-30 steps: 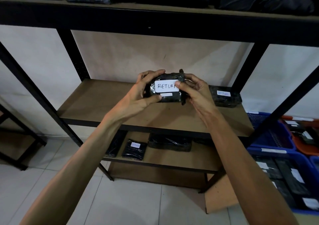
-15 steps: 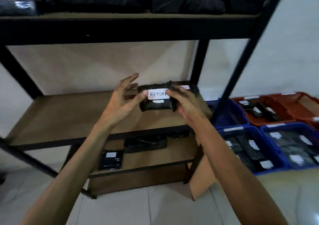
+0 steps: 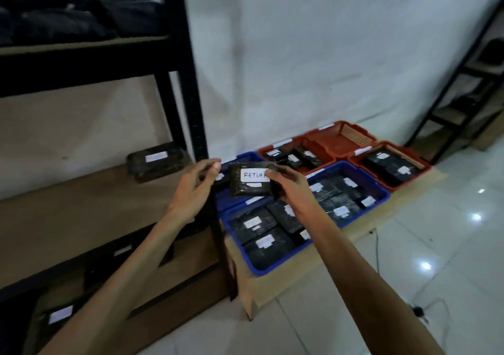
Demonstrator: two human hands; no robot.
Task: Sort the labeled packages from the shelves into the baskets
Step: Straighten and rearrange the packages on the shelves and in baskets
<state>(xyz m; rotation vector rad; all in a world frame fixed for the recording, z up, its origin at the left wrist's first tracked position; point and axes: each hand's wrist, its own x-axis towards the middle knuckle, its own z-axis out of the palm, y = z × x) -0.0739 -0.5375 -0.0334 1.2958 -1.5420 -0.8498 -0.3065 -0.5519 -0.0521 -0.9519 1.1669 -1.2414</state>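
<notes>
Right hand (image 3: 289, 188) pinches the package (image 3: 249, 180) labelled "RETUR…", thumb on the label, held in the air above the blue baskets (image 3: 351, 191). Left hand (image 3: 196, 188) beside it, apart, fingers loosely spread, holding nothing.

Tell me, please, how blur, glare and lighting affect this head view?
Head view: dim overall; the upper shelf is nearly black; motion blur smears the left hand and post; ceiling lights glare on the floor tiles; wide-angle bending tilts the right rack; the package label stays legible.
</notes>
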